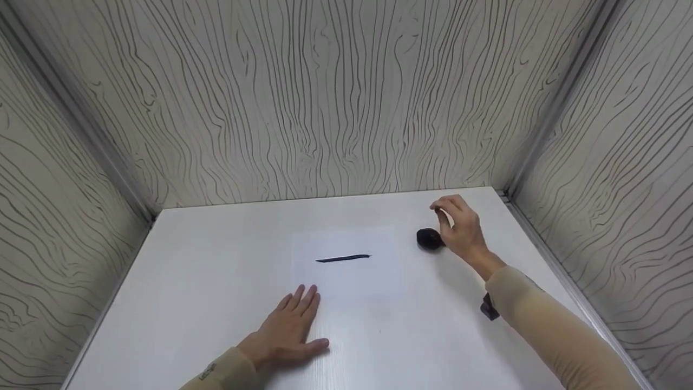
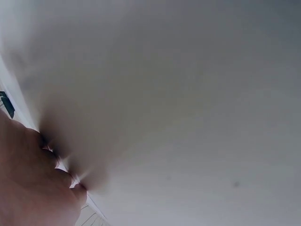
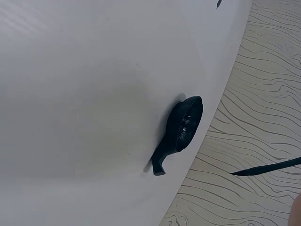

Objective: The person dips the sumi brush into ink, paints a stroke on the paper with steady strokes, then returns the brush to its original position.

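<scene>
My left hand point(image 1: 289, 330) lies flat on the white table, fingertips at the lower edge of a white sheet of paper point(image 1: 346, 284). On that sheet is a thin black line point(image 1: 344, 258), tapered at the ends. My right hand point(image 1: 460, 230) is raised at the right, thumb and fingertips pinched together. From beside that hand in the right wrist view, a slender black pointed piece point(image 3: 268, 168) juts toward the table; its other end is outside that view. Below the hand sits a rounded black object point(image 1: 429, 239) with a short flared stem point(image 3: 159, 165).
A wood-grain back wall point(image 1: 325, 108) rises behind the table point(image 1: 216, 260), with matching panels point(image 1: 612, 162) at the left and right. A small dark block point(image 1: 489, 307) shows beside the right sleeve. Grey metal strips run along the panel corners.
</scene>
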{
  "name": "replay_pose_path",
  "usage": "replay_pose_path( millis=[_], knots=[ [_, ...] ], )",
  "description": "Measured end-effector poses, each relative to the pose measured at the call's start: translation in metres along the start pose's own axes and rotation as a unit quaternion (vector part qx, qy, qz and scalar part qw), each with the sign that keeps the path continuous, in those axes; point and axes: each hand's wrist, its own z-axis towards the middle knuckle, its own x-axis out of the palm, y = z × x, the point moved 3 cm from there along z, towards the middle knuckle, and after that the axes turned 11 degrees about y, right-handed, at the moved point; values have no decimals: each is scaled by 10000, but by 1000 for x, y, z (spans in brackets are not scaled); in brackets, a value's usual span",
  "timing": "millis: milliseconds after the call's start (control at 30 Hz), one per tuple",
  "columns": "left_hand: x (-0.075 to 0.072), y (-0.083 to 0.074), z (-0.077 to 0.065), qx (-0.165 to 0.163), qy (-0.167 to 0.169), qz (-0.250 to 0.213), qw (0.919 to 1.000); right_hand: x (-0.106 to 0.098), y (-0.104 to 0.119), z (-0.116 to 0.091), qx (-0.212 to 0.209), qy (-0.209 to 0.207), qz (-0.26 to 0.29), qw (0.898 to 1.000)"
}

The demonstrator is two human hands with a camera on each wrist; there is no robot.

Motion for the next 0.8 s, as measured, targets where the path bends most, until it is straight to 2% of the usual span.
replay_pose_path(
  millis=[233, 467, 600, 800],
  knots=[
    [-2, -2, -4, 18, 3, -166, 9999, -1, -4, -12, -292, 569, -516, 9966],
    [-3, -3, -5, 66, -33, -179, 9998, 0, -8, -20, -1147, 1055, -746, 9850],
    [-3, -2, -4, 21, 13, -151, 9999, 0, -10, -28, -1670, 1346, -1101, 9705],
    [-2, -1, -3, -59, 91, -181, 9998, -2, -16, -44, -2604, 1721, -1432, 9392]
  ],
)
